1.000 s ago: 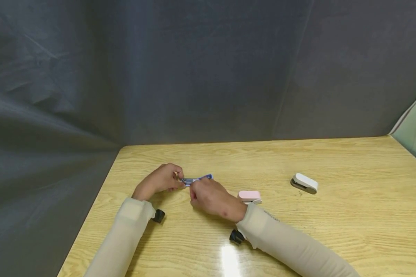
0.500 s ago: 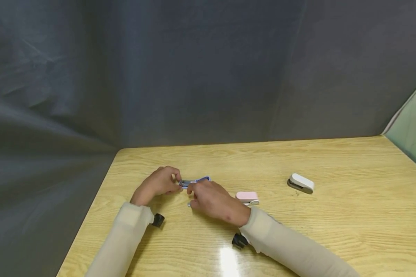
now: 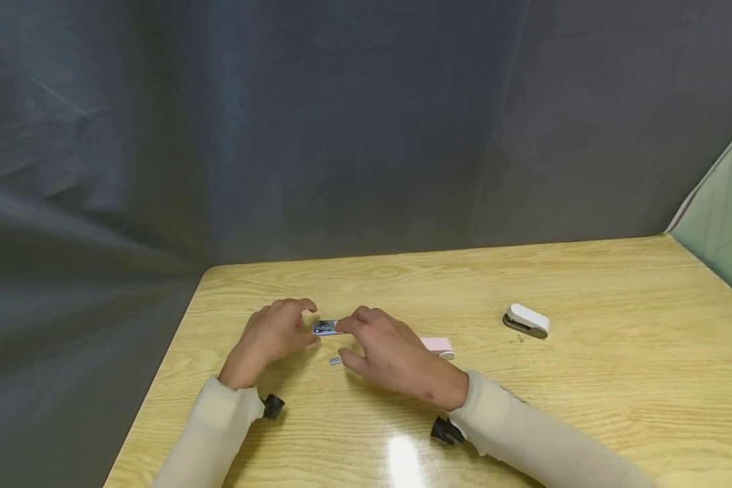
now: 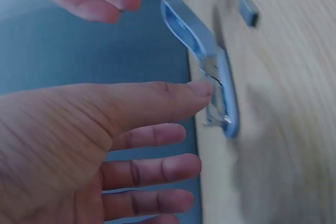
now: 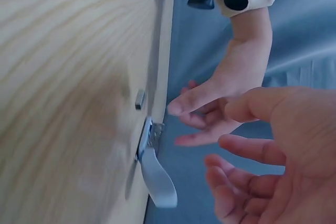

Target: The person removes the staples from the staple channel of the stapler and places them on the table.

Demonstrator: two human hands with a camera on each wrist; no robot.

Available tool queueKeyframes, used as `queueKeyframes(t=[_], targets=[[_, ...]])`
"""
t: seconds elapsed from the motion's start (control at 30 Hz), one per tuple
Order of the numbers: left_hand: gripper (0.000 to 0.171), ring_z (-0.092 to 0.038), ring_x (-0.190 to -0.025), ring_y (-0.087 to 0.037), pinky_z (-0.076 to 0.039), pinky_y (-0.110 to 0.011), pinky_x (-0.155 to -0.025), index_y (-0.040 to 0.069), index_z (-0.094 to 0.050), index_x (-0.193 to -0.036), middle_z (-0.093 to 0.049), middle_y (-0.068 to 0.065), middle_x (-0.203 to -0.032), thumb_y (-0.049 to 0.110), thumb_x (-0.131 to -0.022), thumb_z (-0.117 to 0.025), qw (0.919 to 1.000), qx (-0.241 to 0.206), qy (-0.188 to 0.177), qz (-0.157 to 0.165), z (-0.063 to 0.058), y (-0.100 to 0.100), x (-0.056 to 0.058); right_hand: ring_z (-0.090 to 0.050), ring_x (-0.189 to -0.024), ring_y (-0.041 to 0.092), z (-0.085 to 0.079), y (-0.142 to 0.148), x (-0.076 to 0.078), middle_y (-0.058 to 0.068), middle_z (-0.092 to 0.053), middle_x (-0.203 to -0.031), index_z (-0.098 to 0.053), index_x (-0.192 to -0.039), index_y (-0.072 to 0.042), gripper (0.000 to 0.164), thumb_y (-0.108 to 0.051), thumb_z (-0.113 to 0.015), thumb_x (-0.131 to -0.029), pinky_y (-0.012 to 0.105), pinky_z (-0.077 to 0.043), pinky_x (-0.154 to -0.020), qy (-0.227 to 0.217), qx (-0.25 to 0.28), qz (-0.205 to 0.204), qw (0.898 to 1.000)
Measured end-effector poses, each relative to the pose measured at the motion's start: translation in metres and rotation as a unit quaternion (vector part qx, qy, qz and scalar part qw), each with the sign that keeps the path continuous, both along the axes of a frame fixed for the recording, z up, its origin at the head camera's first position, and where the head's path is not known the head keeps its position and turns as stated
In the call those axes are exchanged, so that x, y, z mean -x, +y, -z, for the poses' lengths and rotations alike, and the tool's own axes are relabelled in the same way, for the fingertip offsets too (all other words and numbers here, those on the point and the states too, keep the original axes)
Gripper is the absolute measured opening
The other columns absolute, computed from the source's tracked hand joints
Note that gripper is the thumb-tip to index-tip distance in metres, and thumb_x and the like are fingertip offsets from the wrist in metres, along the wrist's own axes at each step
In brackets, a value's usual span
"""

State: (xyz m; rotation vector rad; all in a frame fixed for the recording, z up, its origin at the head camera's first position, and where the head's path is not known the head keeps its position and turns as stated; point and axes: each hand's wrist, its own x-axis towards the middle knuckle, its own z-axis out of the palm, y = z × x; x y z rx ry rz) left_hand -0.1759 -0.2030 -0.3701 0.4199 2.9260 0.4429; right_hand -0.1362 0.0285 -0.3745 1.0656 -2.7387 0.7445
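A blue stapler [image 3: 326, 329] lies on the table, its top lever [image 5: 158, 179] swung up away from the base, with the metal inside showing. My left hand [image 3: 273, 333] is at its left end, fingers spread and gripping nothing; in the left wrist view the thumb [image 4: 157, 103] overlaps the stapler. My right hand [image 3: 393, 356] hovers over the stapler's right end in the head view, hiding part of it. Its fingers [image 5: 257, 150] are loosely bent around nothing in the right wrist view. A short grey staple strip [image 3: 335, 361] lies on the table close to my right thumb.
Behind my right hand stands a pink stapler [image 3: 438, 347], partly covered. Farther right is a white and grey stapler [image 3: 526, 320]. A dark curtain [image 3: 366, 135] rises along the far and left edges of the wooden table [image 3: 616, 325].
Both hands have let go of the blue stapler and drawn apart from it. The grey staple strip, not visible at first, now lies on the table.
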Motion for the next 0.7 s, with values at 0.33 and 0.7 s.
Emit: queueKeyframes(t=[0.33, 0.7], targets=[[0.044, -0.062, -0.08, -0.012, -0.05, -0.033, -0.063, 0.014, -0.072, -0.125, -0.068, 0.0, -0.098, 0.034, -0.088, -0.084, 0.992, -0.011, 0.091, 0.087, -0.018, 0.037, -0.025, -0.063, -0.096, 0.023, -0.002, 0.043, -0.002, 0.006, -0.065, -0.115, -0.066, -0.132, -0.007, 0.049, -0.04, -0.075, -0.096, 0.039, -0.054, -0.08, 0.082, -0.018, 0.046, 0.995], [0.046, -0.065, -0.083, -0.013, -0.051, -0.031, -0.064, 0.014, -0.071, -0.126, -0.067, 0.0, -0.102, 0.043, -0.091, -0.079, 0.9757, -0.034, 0.096, 0.194, -0.012, 0.064, -0.025, -0.055, -0.115, 0.036, 0.009, 0.091, -0.008, 0.019, -0.059, -0.129, -0.051, -0.144, 0.003, 0.069, -0.039, -0.076, -0.095, 0.053, -0.047, -0.096, 0.096, -0.043, 0.078, 0.991]])
